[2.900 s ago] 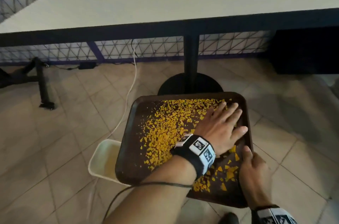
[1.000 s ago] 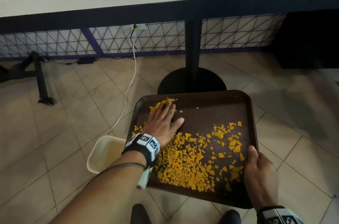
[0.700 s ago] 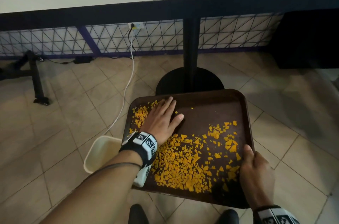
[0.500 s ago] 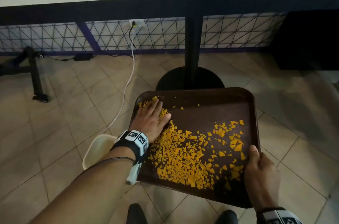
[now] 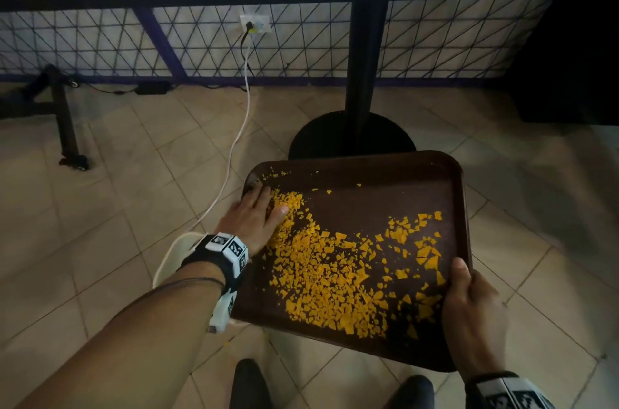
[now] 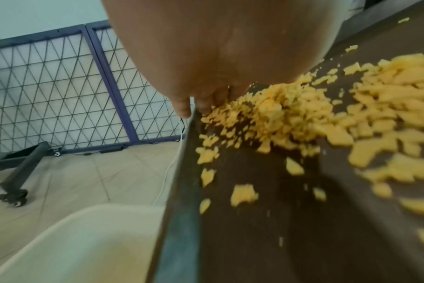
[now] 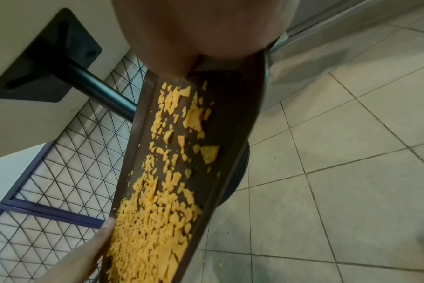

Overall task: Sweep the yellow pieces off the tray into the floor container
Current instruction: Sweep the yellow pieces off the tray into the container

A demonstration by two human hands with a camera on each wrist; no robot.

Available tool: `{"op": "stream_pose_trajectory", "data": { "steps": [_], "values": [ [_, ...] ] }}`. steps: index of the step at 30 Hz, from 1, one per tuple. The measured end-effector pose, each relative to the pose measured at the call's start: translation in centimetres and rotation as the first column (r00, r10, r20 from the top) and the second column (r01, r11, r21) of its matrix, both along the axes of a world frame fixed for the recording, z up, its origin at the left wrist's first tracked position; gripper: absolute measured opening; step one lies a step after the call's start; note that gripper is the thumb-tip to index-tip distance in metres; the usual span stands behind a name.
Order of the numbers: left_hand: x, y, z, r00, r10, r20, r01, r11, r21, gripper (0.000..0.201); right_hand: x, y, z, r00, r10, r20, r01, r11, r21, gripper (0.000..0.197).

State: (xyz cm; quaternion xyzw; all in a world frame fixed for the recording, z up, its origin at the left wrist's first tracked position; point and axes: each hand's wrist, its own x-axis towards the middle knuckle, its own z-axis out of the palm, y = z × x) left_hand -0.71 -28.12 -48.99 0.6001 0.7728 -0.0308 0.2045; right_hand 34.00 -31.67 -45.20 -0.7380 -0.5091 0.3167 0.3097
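Floor container (image 5: pixel 167 261) — pale, on the tiled floor (image 5: pixel 100 224) at far left, mostly hidden behind the left forearm, sitting below the tray's left edge. Left hand (image 5: pixel 254 221) lies flat, fingers extended, on the tray's left side near the far corner, touching the yellow pieces (image 5: pixel 328 274) and holding nothing. Brown tray (image 5: pixel 385 181) held above the floor. Pieces heaped densest through the centre and near-left; a sparser scatter toward the right rim. Right hand (image 5: pixel 472 308) grips the tray's near-right corner — thumb on top, fingers under and out of view. Beyond: black table pedestal (image 5: pixel 361 73), white cable (image 5: pixel 234 140).
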Motion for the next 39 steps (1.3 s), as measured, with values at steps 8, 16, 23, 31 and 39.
{"op": "stream_pose_trajectory", "data": {
  "steps": [8,16,23,31,39],
  "values": [
    [-0.2,0.1,1.2,1.0,0.028,0.0,-0.027,0.977,0.209,0.067,-0.7,-0.4,-0.7,1.0,0.017,-0.001,-0.017,1.0,0.024,0.045],
    [-0.2,1.8,-0.1,0.999,0.049,0.016,-0.051,0.991,0.121,0.075,-0.9,0.2,-1.1,1.0,-0.024,0.0,0.024,0.999,0.024,0.048],
    [2.1,2.3,1.2,0.99,-0.135,-0.033,0.138,0.917,0.375,0.065,-1.4,0.0,-1.4,0.998,0.025,0.054,-0.027,0.999,0.041,0.047],
    [-1.6,2.1,-1.1,0.991,-0.019,-0.135,0.038,0.989,0.143,0.083,-1.4,0.2,-1.0,0.999,0.011,0.043,-0.014,0.997,0.072,0.046],
    [-1.2,1.0,1.5,0.994,-0.052,-0.092,0.084,0.916,0.392,0.061,-2.0,-0.1,-1.6,0.994,0.018,0.11,-0.031,0.993,0.118,0.054]
  ]
}}
